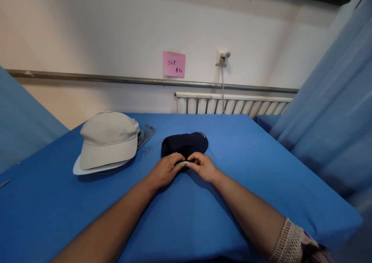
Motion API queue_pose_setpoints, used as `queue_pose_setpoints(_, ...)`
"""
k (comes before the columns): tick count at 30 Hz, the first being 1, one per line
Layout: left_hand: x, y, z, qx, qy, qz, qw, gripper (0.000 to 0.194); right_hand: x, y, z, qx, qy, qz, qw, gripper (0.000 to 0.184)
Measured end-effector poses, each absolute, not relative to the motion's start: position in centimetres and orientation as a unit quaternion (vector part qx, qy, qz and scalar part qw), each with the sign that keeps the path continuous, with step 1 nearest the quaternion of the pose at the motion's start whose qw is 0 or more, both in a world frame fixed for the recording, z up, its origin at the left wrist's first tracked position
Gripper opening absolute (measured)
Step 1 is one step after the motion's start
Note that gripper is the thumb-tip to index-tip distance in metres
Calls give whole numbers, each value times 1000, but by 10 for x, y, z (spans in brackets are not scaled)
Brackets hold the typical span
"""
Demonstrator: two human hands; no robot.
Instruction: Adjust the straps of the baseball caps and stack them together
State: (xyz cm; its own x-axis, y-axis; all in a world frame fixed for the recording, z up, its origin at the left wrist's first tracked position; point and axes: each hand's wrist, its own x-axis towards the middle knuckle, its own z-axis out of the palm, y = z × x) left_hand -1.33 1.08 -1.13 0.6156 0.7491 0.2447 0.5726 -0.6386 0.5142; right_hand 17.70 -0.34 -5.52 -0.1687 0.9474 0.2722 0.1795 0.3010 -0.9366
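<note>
A dark navy cap (183,143) lies on the blue-covered table in front of me, its brim pointing to the right. My left hand (168,167) pinches the near edge of the cap between thumb and fingers. Close beside it, my right hand (204,166) pinches the same edge, the two thumbs almost meeting. A small pale strip shows between the thumbs; what it is I cannot make out. To the left rests a stack of caps, with a beige cap (109,137) on top and a paler brim (84,169) under it.
The blue cloth (186,224) covers the table. A grey strap (149,130) sticks out behind the stacked caps. Blue curtains (334,112) hang at both sides. At the back are a wall with a pink note (174,64), a metal rail (116,78), a radiator (232,104) and a plugged-in socket (222,58).
</note>
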Motion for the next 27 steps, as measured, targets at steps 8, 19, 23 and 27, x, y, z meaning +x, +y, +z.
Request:
queue_pose_setpoints(8, -9, -2, -10, 923, 342, 179, -3, 18, 194, -8, -47, -404, -783, 255, 397, 14)
queue_pose_setpoints(19, -13, -5, -11, 851, 435, 167, 241, 29, 202, -32, -42, -418, -866, 154, 227, 17)
queue_pose_setpoints(23, -7, -5, -15, 830, 472, 164, 247, 26, 202, -31, -42, -421, -858, 181, 232, 13)
queue_pose_setpoints(27, -2, -8, -14, 844, 466, 133, 228, 30, 201, -31, -41, -437, -845, 205, 230, 10)
